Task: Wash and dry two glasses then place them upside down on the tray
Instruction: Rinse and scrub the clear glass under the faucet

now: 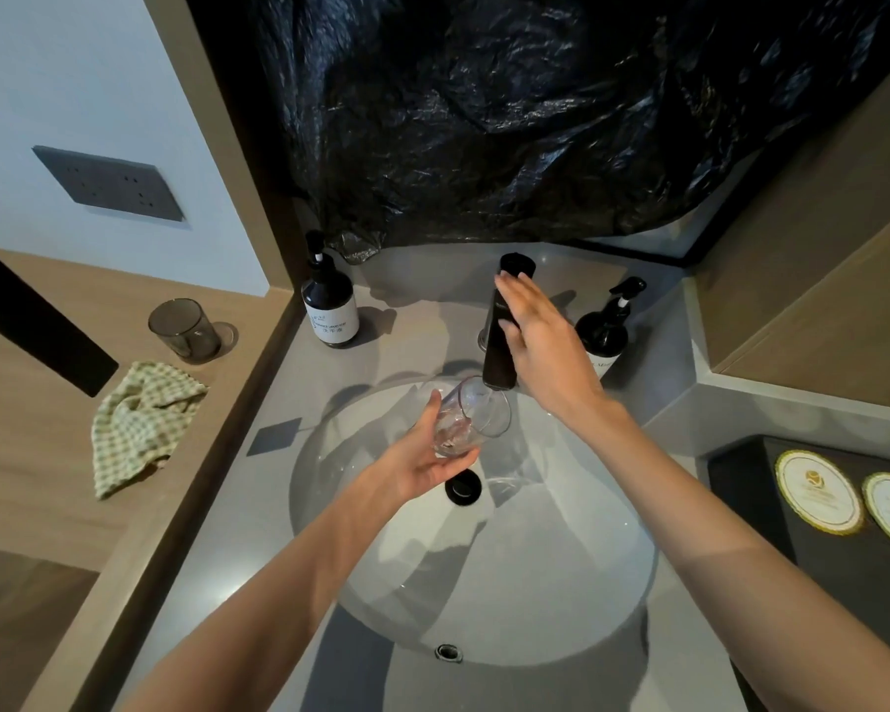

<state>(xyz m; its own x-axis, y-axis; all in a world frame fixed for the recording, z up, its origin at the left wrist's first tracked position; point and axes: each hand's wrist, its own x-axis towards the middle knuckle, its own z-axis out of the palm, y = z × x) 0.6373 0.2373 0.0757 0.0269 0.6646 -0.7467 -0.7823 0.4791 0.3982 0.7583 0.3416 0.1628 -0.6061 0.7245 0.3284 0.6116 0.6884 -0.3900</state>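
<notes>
My left hand (pixel 422 462) grips a clear glass (pixel 476 416) tilted under the spout of the black faucet (pixel 502 331), over the white sink (pixel 561 608). Water runs into the glass. My right hand (pixel 540 346) rests on the faucet's lever with straight fingers. A second, smoky glass (pixel 186 328) stands upright on the wooden shelf at the left. Beside it lies a crumpled green-checked cloth (pixel 137 423). A dark tray (pixel 771 506) with two round coasters sits at the right edge.
A black soap pump bottle (pixel 330 305) stands behind the sink at the left, another pump bottle (pixel 607 331) at the right. Black plastic sheeting (pixel 509 120) covers the wall behind. The sink drain (pixel 463 488) is below the glass.
</notes>
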